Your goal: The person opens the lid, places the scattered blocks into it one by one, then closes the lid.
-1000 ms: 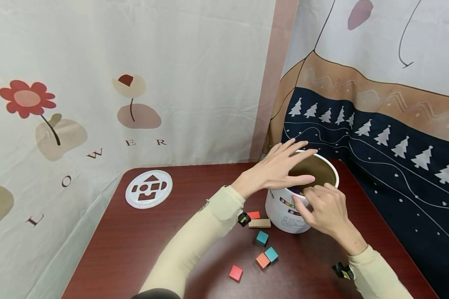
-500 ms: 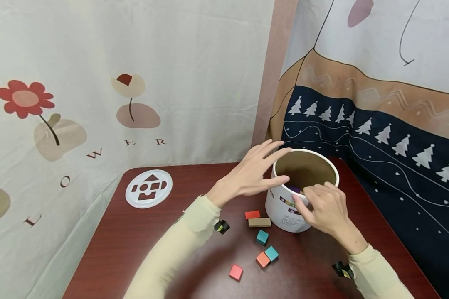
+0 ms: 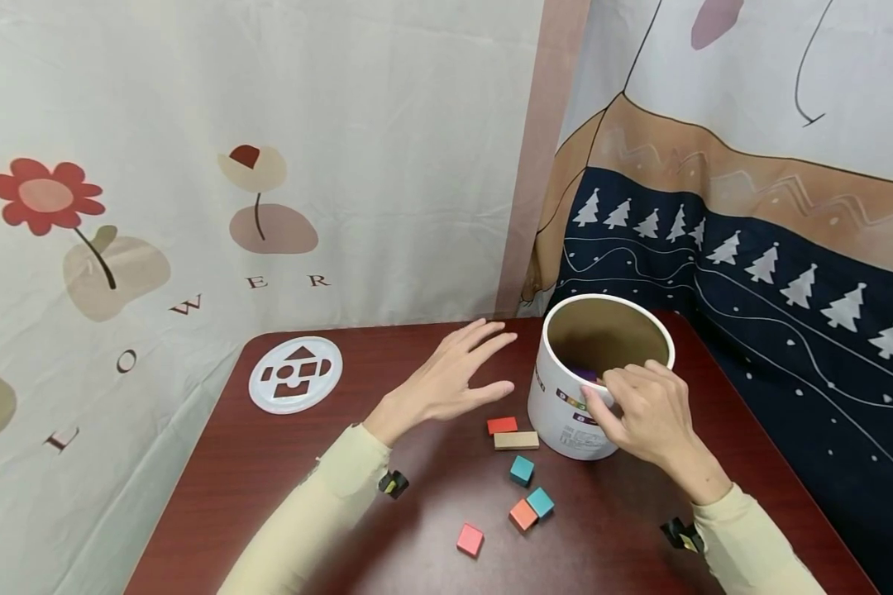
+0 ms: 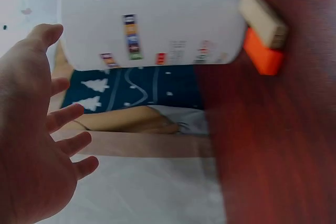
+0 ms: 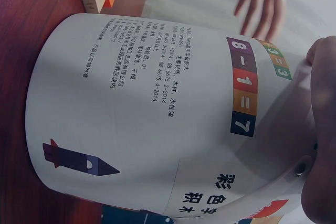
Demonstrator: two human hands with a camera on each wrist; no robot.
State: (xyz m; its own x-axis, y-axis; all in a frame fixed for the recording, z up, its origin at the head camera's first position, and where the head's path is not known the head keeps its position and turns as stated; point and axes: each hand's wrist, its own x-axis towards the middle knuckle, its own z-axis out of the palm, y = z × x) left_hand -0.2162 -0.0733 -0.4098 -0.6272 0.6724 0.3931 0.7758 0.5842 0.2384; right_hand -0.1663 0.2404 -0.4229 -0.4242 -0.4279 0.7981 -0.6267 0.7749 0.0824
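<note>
Our left hand has moved left, away from the white printed bucket right of centre in the head view, fingers spread wide; our right hand grips the bucket's rim.

Tbl w/ tub; blks; disc

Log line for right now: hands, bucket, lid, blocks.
left hand: apart from bucket; right hand: grips bucket rim; lid, loose blocks: on table
</note>
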